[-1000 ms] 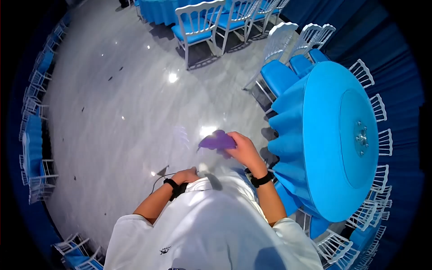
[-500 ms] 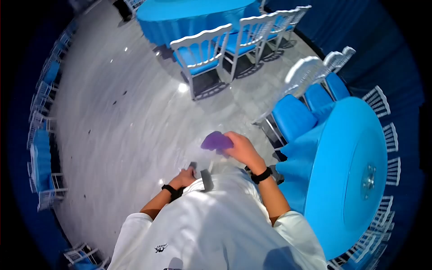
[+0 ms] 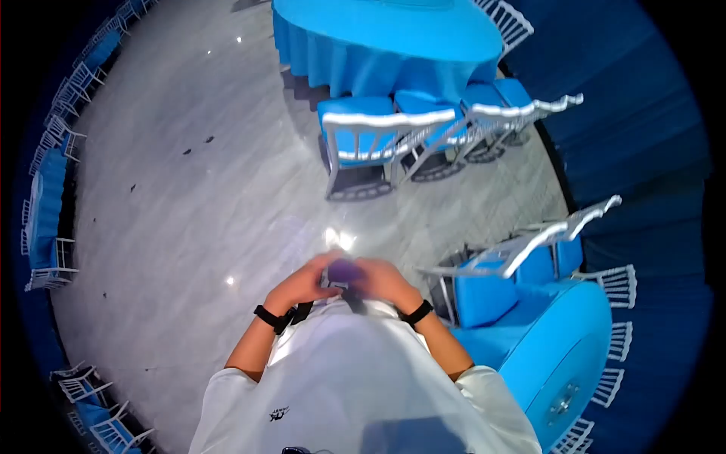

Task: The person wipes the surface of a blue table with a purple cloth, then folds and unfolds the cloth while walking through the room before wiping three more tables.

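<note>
A purple cloth (image 3: 345, 272), bunched small and smeared by motion, is in front of my waist between my two hands. My right hand (image 3: 384, 281) has its fingers closed on the cloth's right side. From the left, my left hand (image 3: 304, 283) curls inward against it, fingers bent and thumb below. Something small, dark and pale shows by that thumb; I cannot make out what it is. Both wrists wear black bands, and a white shirt (image 3: 340, 363) covers my body just below the hands.
A round table with a blue cloth (image 3: 393, 38) stands ahead, with white chairs (image 3: 363, 140) on its near side. Another blue-covered table (image 3: 560, 363) is close on my right, chairs around it. Grey shiny floor (image 3: 189, 227) stretches ahead and left; dark blue drapes (image 3: 635, 151) hang at right.
My right hand has drawn the purple cloth down and in towards my waist. My left hand has risen to meet it. The tables have shifted in view as I moved and turned.
</note>
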Demonstrator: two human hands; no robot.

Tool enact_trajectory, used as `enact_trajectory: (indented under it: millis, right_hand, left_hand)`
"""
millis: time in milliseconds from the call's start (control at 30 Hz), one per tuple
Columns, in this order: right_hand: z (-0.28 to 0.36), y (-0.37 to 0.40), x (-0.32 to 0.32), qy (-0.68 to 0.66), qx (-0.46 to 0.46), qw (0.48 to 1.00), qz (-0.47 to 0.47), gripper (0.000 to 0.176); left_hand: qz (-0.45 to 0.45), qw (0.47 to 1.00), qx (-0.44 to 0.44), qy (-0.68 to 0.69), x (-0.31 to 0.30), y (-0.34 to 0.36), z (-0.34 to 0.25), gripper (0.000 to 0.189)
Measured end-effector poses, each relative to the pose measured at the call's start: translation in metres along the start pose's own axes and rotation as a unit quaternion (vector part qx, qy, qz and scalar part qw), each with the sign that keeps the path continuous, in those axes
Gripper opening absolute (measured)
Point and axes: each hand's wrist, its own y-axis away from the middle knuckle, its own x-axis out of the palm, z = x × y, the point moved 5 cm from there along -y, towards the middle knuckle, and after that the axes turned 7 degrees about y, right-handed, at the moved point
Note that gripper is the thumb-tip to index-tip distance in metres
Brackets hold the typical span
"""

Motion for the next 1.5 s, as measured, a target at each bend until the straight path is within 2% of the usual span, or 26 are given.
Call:
enact_trajectory:
  millis: [67,100,133,200,267,300,433,467,533,633,667,800,867,933,967,1000,1067,1133,1200,1267,1300,1367,1400,1433,1467,1500]
  right_hand:
    - [-0.003,-0.031,-0.029,0.019,-0.012,1.0,-0.001,0.026]
    - [-0.006,-0.05,-0.045,0.027,-0.006,0.999,0.016,0.026]
    - [-0.008,-0.068,-0.059,0.032,0.004,0.999,0.033,0.026]
    - [-0.012,-0.096,-0.091,0.029,0.001,0.999,0.025,0.025]
    - [-0.014,-0.113,-0.126,-0.036,0.059,0.997,-0.02,0.024]
    - [-0.017,-0.116,-0.133,-0.032,0.03,0.996,-0.082,0.026]
    - [-0.044,-0.139,-0.153,-0.008,0.014,0.986,-0.166,0.029]
    - [-0.061,-0.146,-0.159,-0.003,0.022,0.979,-0.204,0.03]
    - [-0.077,-0.161,-0.181,0.004,0.022,0.971,-0.237,0.031]
    - [-0.091,-0.184,-0.228,0.116,-0.007,0.926,-0.359,0.029]
    - [-0.1,-0.197,-0.235,0.112,-0.011,0.926,-0.36,0.029]
    - [-0.14,-0.241,-0.222,0.144,-0.028,0.927,-0.346,0.027]
    - [-0.133,-0.256,-0.209,0.174,-0.082,0.93,-0.313,0.027]
    - [-0.126,-0.272,-0.205,0.17,-0.07,0.936,-0.299,0.02]
    - [-0.127,-0.284,-0.191,0.174,-0.072,0.955,-0.23,0.017]
    - [-0.129,-0.292,-0.18,0.176,-0.073,0.969,-0.157,0.014]
    - [-0.126,-0.293,-0.185,0.159,-0.053,0.972,-0.166,0.013]
    - [-0.127,-0.289,-0.189,0.146,-0.084,0.974,-0.151,0.013]
    - [-0.147,-0.282,-0.195,0.165,-0.084,0.965,-0.186,0.014]
    - [-0.178,-0.269,-0.205,0.19,-0.1,0.959,-0.185,0.014]
    - [-0.193,-0.26,-0.214,0.198,-0.118,0.943,-0.239,0.016]
    - [-0.22,-0.256,-0.232,0.197,-0.034,0.962,-0.187,0.02]
    - [-0.225,-0.252,-0.24,0.194,-0.037,0.963,-0.181,0.02]
    - [-0.227,-0.246,-0.252,0.18,-0.046,0.955,-0.231,0.022]
    - [-0.228,-0.243,-0.26,0.165,-0.056,0.944,-0.281,0.023]
    - [-0.229,-0.246,-0.259,0.164,-0.069,0.943,-0.279,0.023]
  left_hand:
    - [0.112,0.985,-0.025,0.13,-0.004,-0.049,0.012,0.054]
    - [0.093,0.992,0.017,0.084,-0.014,-0.073,0.008,0.043]
    - [0.106,0.992,0.009,0.066,-0.023,-0.094,0.011,0.035]
    - [0.107,0.989,0.032,0.099,-0.043,-0.132,0.015,0.032]
    - [0.108,0.988,0.02,0.11,-0.069,-0.168,0.002,0.029]
    - [0.114,0.988,-0.007,0.107,-0.08,-0.179,-0.012,0.03]
    - [0.063,0.983,-0.014,0.174,-0.101,-0.229,-0.015,0.031]
    - [0.038,0.991,0.002,0.125,-0.103,-0.244,-0.01,0.032]
    - [0.036,0.99,-0.053,0.125,-0.109,-0.267,-0.022,0.029]
    - [-0.022,0.996,-0.032,0.078,-0.104,-0.305,0.002,0.026]
    - [-0.025,0.996,-0.034,0.073,-0.1,-0.314,0.009,0.026]
    - [-0.042,0.972,-0.125,-0.196,-0.104,-0.331,0.028,0.034]
    - [-0.057,0.965,-0.116,-0.227,-0.12,-0.322,0.023,0.032]
    - [-0.07,0.952,-0.118,-0.274,-0.134,-0.317,0.032,0.03]
    - [-0.095,0.941,-0.121,-0.302,-0.142,-0.315,0.036,0.028]
    - [-0.073,0.939,-0.116,-0.315,-0.142,-0.316,0.036,0.028]
    - [-0.183,0.904,-0.041,-0.385,-0.148,-0.319,0.026,0.025]
    - [-0.177,0.903,-0.029,-0.39,-0.137,-0.334,0.035,0.025]
    - [-0.187,0.915,-0.035,-0.356,-0.12,-0.354,0.042,0.024]
    - [-0.128,0.92,-0.021,-0.371,-0.089,-0.376,0.044,0.03]
    - [-0.088,0.921,-0.036,-0.379,-0.074,-0.387,0.047,0.03]
    - [-0.05,0.92,-0.06,-0.383,-0.05,-0.406,0.048,0.03]
    - [-0.045,0.946,-0.062,-0.314,-0.044,-0.415,0.042,0.031]
    - [-0.044,0.967,-0.062,-0.245,-0.041,-0.421,0.036,0.031]
    - [-0.051,0.965,-0.066,-0.247,-0.041,-0.425,0.032,0.031]
    - [-0.012,0.958,-0.093,-0.271,-0.038,-0.429,0.03,0.03]
